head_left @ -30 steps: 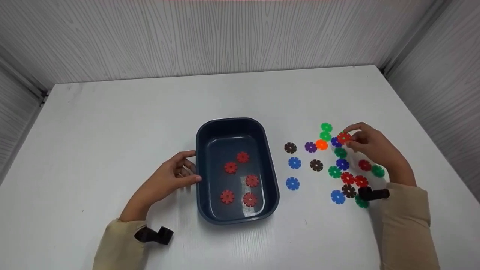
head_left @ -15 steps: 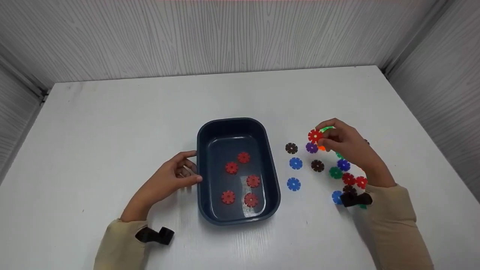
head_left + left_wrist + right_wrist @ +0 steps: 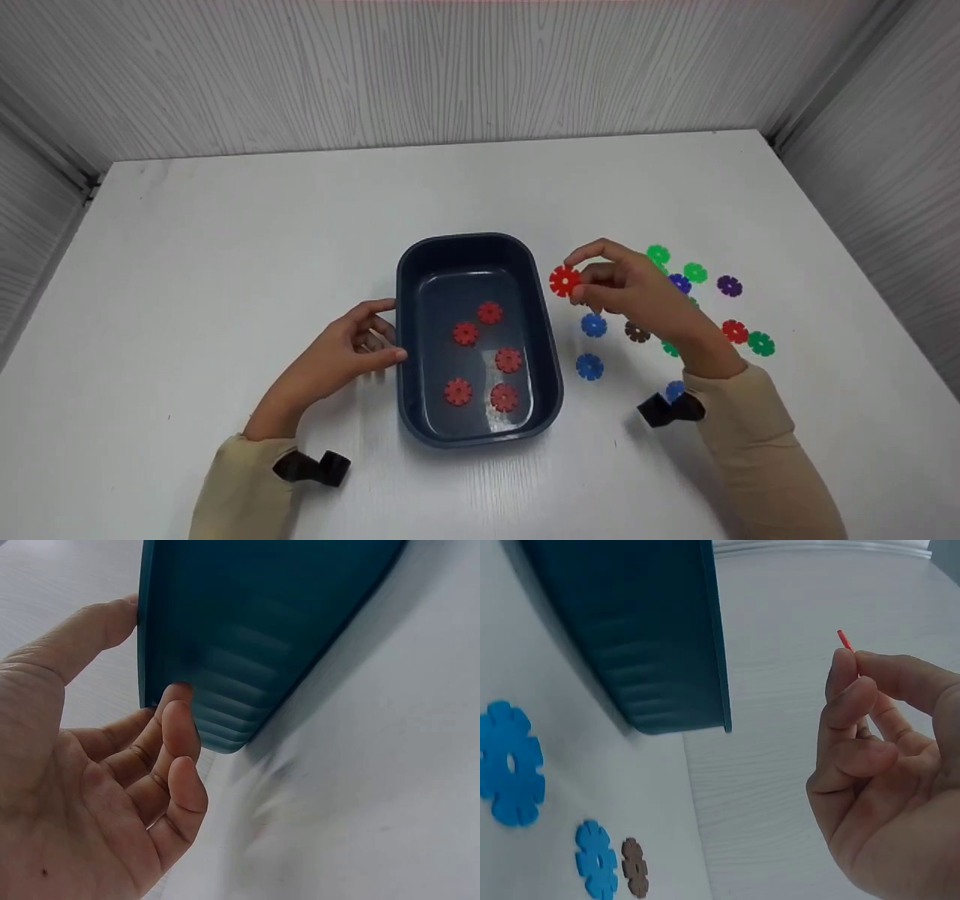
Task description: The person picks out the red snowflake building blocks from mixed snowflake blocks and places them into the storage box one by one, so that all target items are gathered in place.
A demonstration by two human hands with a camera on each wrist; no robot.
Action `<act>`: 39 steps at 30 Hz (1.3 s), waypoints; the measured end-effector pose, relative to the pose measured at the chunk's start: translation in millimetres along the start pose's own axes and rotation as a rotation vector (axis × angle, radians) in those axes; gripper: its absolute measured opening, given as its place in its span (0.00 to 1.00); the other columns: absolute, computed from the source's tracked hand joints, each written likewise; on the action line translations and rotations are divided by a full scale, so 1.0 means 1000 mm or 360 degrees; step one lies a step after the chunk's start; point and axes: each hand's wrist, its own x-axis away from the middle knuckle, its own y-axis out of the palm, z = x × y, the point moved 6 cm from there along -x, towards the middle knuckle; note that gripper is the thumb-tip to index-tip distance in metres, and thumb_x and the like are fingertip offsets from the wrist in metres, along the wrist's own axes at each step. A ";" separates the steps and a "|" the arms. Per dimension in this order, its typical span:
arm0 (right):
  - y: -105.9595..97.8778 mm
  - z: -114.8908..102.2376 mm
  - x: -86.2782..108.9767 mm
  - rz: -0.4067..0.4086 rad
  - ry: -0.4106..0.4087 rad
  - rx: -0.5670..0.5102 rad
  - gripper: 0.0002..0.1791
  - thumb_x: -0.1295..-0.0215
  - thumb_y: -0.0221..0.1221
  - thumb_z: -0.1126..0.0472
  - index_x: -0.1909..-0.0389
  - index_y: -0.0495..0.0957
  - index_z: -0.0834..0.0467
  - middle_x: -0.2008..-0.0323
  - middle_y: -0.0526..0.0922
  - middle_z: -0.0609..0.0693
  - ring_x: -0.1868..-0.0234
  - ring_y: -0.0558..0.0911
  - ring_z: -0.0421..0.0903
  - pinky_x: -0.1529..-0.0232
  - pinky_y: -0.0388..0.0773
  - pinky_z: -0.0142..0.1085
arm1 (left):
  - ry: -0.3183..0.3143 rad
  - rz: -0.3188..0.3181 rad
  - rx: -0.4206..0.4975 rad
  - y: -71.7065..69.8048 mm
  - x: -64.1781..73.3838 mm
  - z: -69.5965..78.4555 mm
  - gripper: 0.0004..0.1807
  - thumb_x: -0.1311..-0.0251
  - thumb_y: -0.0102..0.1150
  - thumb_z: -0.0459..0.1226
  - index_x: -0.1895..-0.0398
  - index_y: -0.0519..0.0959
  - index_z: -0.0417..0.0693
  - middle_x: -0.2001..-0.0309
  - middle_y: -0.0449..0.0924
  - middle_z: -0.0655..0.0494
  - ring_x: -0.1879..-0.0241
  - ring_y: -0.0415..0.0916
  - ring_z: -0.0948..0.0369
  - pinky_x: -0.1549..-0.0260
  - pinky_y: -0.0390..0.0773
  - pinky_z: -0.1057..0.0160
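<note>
While your spread left hand [image 3: 335,354] touches the tub [image 3: 441,296] holding five red discs [image 3: 490,313], your right hand [image 3: 636,291] pinches another [image 3: 562,281]; a seventh [image 3: 735,331] remains.

Discs [image 3: 466,334] in tub [image 3: 446,300] (others [image 3: 589,367] right)

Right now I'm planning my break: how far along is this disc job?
Done: five red discs lie in the tray. In hand: the right hand pinches another red disc near it. Remaining, apparently: at least one red disc on the table; the right arm may hide more.
</note>
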 end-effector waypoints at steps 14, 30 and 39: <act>0.057 -0.019 -0.015 -0.0343 -0.0141 0.0015 0.16 0.33 0.58 0.64 0.46 0.73 0.60 0.68 0.81 0.60 0.76 0.74 0.43 0.69 0.76 0.31 | 0.0004 -0.0009 0.0015 0.001 0.000 -0.001 0.38 0.41 0.65 0.41 0.29 0.60 0.42 0.54 0.74 0.45 0.64 0.75 0.62 0.67 0.73 0.67; 0.087 -0.029 -0.019 -0.0536 -0.0189 0.0299 0.17 0.33 0.57 0.66 0.44 0.76 0.58 0.70 0.80 0.61 0.80 0.73 0.45 0.74 0.74 0.29 | 0.0005 -0.0006 0.0015 -0.001 0.000 -0.001 0.38 0.41 0.65 0.41 0.29 0.61 0.43 0.54 0.74 0.45 0.64 0.75 0.62 0.67 0.73 0.67; 0.089 -0.033 -0.019 -0.0536 -0.0218 0.0500 0.19 0.33 0.57 0.64 0.41 0.76 0.55 0.60 0.84 0.56 0.69 0.79 0.48 0.67 0.74 0.30 | -0.0011 -0.0004 0.0061 0.000 0.000 -0.001 0.38 0.41 0.65 0.40 0.29 0.61 0.43 0.54 0.74 0.45 0.63 0.75 0.62 0.66 0.74 0.68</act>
